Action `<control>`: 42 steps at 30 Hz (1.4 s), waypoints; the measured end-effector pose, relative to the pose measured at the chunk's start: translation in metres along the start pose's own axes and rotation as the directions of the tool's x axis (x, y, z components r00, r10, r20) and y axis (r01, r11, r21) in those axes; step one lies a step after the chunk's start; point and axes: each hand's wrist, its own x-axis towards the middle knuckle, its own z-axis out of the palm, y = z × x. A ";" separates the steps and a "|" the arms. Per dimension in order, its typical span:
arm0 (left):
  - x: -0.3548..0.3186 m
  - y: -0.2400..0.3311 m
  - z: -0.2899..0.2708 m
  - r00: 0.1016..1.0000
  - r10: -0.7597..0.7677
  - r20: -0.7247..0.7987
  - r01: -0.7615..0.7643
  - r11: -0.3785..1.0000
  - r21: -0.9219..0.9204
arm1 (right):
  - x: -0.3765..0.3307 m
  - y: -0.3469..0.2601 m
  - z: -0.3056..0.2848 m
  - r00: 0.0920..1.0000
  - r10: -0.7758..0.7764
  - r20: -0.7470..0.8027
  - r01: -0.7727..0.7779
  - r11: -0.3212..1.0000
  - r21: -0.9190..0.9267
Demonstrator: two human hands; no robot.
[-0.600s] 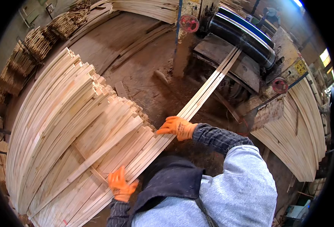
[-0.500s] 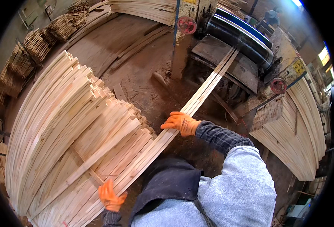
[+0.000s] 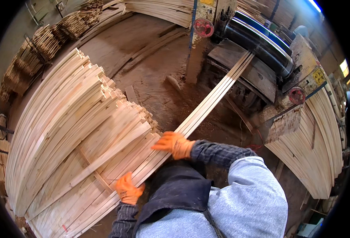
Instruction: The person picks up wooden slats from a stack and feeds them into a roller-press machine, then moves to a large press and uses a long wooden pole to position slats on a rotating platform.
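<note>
Several long pale wooden strips lie side by side, running from the stack near me to a roller machine, where their far ends rest on its metal bed. My right hand, in an orange glove, is closed over these strips close to the stack's edge. Lower left, my left hand, also gloved in orange, touches the near part of the strips, its thumb apart from its fingers. Beside both hands spreads a large stack of wooden strips, with one loose strip lying aslant on top.
Another stack of strips stands at the right. Red handwheels stick out from the machine's frame. Loose boards lie on the dusty floor beyond the stack, and bundled wood lines the far left.
My right hand has slid back along the strips toward me. My left hand has moved up and right, nearer to the right one. The view has shifted slightly.
</note>
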 end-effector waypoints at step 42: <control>0.108 0.057 0.022 0.986 0.041 0.160 -0.008 0.980 -0.201 | 0.031 0.008 -0.030 0.967 0.146 0.208 -0.122 0.985 -0.124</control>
